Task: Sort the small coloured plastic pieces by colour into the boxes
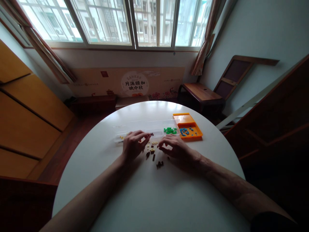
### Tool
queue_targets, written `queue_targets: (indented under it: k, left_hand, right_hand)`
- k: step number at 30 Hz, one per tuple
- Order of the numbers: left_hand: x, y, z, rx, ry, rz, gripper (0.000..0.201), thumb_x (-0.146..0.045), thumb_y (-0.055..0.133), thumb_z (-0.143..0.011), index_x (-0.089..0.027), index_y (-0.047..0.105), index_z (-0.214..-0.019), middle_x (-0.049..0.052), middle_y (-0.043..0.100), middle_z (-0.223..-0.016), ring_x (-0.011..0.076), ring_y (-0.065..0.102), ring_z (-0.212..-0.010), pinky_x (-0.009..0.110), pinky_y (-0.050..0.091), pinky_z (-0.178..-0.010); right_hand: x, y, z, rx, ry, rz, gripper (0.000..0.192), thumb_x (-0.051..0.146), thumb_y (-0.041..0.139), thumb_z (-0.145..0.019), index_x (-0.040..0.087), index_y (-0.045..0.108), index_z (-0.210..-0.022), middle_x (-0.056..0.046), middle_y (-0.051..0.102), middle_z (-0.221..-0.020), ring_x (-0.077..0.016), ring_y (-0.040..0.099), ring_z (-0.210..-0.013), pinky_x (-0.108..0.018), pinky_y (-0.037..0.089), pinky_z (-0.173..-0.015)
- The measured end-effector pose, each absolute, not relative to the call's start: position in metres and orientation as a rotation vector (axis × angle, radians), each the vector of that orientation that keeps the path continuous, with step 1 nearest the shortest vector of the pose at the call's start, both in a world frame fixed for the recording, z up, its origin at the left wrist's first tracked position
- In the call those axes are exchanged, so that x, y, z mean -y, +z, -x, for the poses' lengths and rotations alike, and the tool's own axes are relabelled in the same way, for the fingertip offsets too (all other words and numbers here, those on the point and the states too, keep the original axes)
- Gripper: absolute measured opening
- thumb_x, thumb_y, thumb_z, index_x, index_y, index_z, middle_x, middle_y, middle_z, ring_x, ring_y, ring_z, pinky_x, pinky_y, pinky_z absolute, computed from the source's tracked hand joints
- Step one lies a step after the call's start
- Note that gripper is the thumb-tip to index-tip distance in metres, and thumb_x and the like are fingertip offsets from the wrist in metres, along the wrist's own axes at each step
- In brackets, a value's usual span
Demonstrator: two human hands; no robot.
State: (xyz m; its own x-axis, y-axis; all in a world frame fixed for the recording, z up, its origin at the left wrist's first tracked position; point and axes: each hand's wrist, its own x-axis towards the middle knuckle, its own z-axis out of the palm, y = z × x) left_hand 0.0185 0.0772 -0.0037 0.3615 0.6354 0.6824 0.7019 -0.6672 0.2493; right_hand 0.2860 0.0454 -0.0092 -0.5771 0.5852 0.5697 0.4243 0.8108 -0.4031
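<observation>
Grey daylight from a barred window (103,22) fell across a round white table (154,199), leaving the rest of the room dim. Over its middle the two hands worked apart from each other, small loose pieces lying in the gap between them. Thumb and fingers of the left hand (134,145) came close together beside a small dark piece (152,134); whether they gripped it, I could not tell. The right hand (176,146) was curled low with its fingertips near the table, and I could not tell if they held anything. Pale yellow pieces (152,150) lay between the hands, with dark brown pieces (159,164) among them and others closer to the table's near edge. Just beyond the hands, toward the far edge, a clear plastic tray (158,132) held green pieces (170,130) at its right end and a few yellow ones at its left. Beside that right end, toward the table's right edge, an orange box (191,138) stood open with blue pieces (183,131) inside. Past the far edge were a printed panel (96,75) and a wooden chair (202,91)
</observation>
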Motion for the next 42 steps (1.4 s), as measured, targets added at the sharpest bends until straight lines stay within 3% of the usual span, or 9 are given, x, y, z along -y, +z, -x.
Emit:
queue_targets:
  k: [6,9,16,27,37,42]
  left_hand:
    - [-0.078,-0.001,-0.02,1.353,-1.232,2.476,0.018,-0.036,0.071,-0.106,-0.027,0.085,-0.1,0.0,0.082,-0.091,0.0145,0.066,-0.066,0.036,0.047,-0.081]
    - [-0.077,-0.002,-0.02,1.216,-1.231,2.583,0.019,-0.038,0.071,-0.106,-0.026,0.084,-0.099,0.0,0.081,-0.092,0.0128,0.065,-0.065,0.035,0.05,-0.083]
    - [-0.076,-0.005,-0.018,0.707,-1.073,2.851,0.018,-0.04,0.071,-0.106,-0.027,0.084,-0.106,0.003,0.082,-0.096,0.0154,0.074,-0.081,0.031,0.055,-0.078]
    - [-0.071,-0.008,-0.024,0.606,-1.062,2.88,0.012,-0.031,0.072,-0.106,-0.028,0.083,-0.102,0.0,0.083,-0.096,0.0119,0.076,-0.08,0.03,0.056,-0.082]
    - [-0.071,-0.005,-0.021,0.833,-1.106,2.734,0.018,-0.034,0.07,-0.107,-0.028,0.083,-0.097,0.0,0.083,-0.093,0.013,0.075,-0.08,0.031,0.054,-0.08]
    - [-0.076,-0.005,-0.017,1.172,-1.229,2.511,0.023,-0.039,0.071,-0.106,-0.026,0.083,-0.091,-0.001,0.083,-0.09,0.011,0.066,-0.061,0.032,0.051,-0.077]
  right_hand:
    - [-0.048,-0.013,-0.288,2.283,0.272,0.713,0.008,0.027,0.068,-0.109,0.023,0.071,-0.104,-0.003,0.079,-0.097,-0.0175,0.071,-0.086,-0.033,0.055,-0.089]
    - [-0.05,-0.016,-0.289,2.275,0.278,0.727,0.011,0.031,0.068,-0.111,0.023,0.071,-0.104,-0.003,0.078,-0.096,-0.0171,0.07,-0.085,-0.033,0.054,-0.088]
    - [-0.049,-0.019,-0.288,2.16,0.44,0.786,0.016,0.037,0.071,-0.109,0.022,0.069,-0.107,-0.004,0.075,-0.095,-0.0176,0.068,-0.084,-0.032,0.056,-0.082]
    - [-0.048,-0.02,-0.288,2.121,0.55,0.783,0.021,0.039,0.073,-0.108,0.021,0.066,-0.099,-0.004,0.075,-0.094,-0.0173,0.069,-0.083,-0.03,0.058,-0.078]
    - [-0.046,-0.017,-0.287,2.077,0.471,0.817,0.011,0.032,0.074,-0.106,0.023,0.068,-0.107,-0.004,0.076,-0.097,-0.0181,0.069,-0.084,-0.033,0.058,-0.082]
    - [-0.045,-0.012,-0.288,2.073,0.347,0.863,0.004,0.021,0.069,-0.102,0.023,0.067,-0.1,-0.002,0.071,-0.086,-0.018,0.065,-0.078,-0.032,0.054,-0.076]
